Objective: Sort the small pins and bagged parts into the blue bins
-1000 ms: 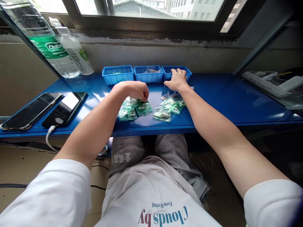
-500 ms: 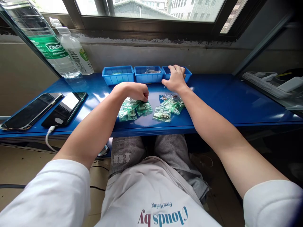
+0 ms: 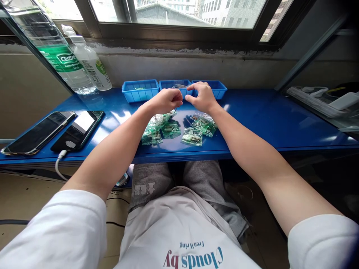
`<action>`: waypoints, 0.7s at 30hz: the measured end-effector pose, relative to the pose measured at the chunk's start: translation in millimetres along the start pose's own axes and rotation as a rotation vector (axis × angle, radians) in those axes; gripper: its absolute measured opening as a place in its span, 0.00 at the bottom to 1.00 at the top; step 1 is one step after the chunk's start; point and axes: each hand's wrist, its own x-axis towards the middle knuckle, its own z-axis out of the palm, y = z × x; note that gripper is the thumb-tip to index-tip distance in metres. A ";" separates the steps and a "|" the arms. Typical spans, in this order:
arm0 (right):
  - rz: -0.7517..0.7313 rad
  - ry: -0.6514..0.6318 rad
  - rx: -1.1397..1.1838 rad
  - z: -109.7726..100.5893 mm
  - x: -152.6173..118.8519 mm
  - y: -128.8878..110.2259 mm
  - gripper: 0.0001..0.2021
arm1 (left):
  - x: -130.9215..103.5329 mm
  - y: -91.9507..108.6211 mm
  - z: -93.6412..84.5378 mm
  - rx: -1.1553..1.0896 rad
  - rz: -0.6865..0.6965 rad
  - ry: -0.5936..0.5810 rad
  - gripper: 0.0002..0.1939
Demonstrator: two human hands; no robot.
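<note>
My left hand is closed above the left pile of small clear-and-green plastic bags. A thin bit shows below its fingertips, too small to name. My right hand is held just to the right of it, thumb and index finger curved and apart, in front of the blue bins. Beneath it lies a second pile of small plastic bags with slim metal-looking pieces inside. Behind the hands stand the left blue bin, the middle blue bin holding clear plastic, and the right blue bin.
Two phones, one dark and one with a cable, lie on the blue table at left. A large water bottle and a smaller bottle stand behind them. A window and wall close off the back.
My left hand has risen from the left pile and moved slightly right. My right hand has come out of the right bin and moved left, toward my left hand.
</note>
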 end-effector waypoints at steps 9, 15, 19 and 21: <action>-0.139 -0.167 0.306 -4.5 -11.9 -21.2 0.17 | 7.0 -1.0 11.8 -0.176 0.013 0.280 0.11; -0.116 -0.154 0.252 -5.1 -10.0 -19.6 0.16 | 9.4 -4.2 12.3 -0.239 0.040 0.296 0.10; -0.111 -0.117 0.243 -7.5 -9.8 -18.4 0.14 | 7.9 -6.8 11.5 -0.181 0.047 0.276 0.09; -0.108 -0.095 0.249 -7.8 -10.0 -18.1 0.12 | 6.8 -6.9 11.3 -0.132 0.045 0.255 0.08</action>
